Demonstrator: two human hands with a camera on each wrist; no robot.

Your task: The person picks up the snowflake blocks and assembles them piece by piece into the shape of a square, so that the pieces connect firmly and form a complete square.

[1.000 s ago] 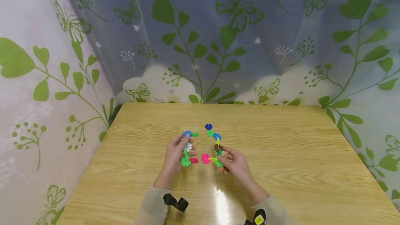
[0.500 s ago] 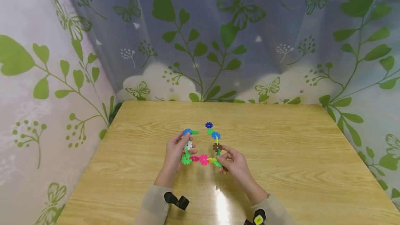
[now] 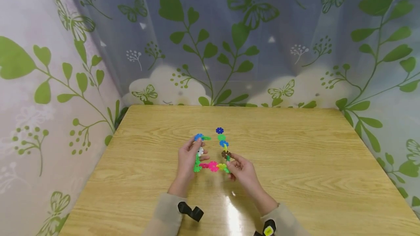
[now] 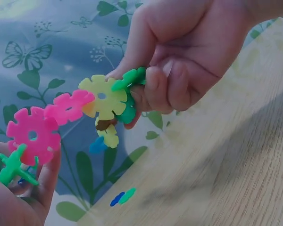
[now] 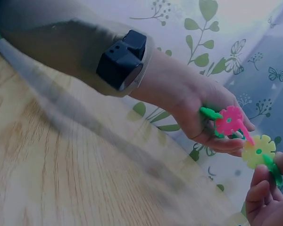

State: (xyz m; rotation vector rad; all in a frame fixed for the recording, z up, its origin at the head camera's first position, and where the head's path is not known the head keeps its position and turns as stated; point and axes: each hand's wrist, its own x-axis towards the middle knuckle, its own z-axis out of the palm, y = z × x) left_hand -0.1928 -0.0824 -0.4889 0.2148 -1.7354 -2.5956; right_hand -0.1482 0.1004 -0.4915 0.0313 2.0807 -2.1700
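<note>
A chain of flower-shaped interlocking plastic discs in several colours is held up between both hands. My left hand (image 3: pixel 189 158) grips the left side, with the thumb by a blue disc (image 3: pixel 198 137) and a white disc (image 3: pixel 201 151) against the fingers. My right hand (image 3: pixel 244 168) pinches green discs (image 4: pixel 127 110) at the right corner, beside a yellow disc (image 4: pixel 103 96) and a brown disc (image 3: pixel 225 154). Across the front, one pink disc (image 4: pixel 33 135) meets another pink disc (image 4: pixel 68 108), bridging the two sides. The left palm partly hides its discs.
A dark blue disc (image 3: pixel 219 130) and a light green disc (image 3: pixel 221 137) lie on the wooden table (image 3: pixel 295 148) beyond the hands. Leaf-patterned curtains (image 3: pixel 210 46) stand at the back and sides.
The two pink discs were apart one second ago and now meet, joining the left and right parts. My left hand has shifted slightly right, and my right hand slightly left.
</note>
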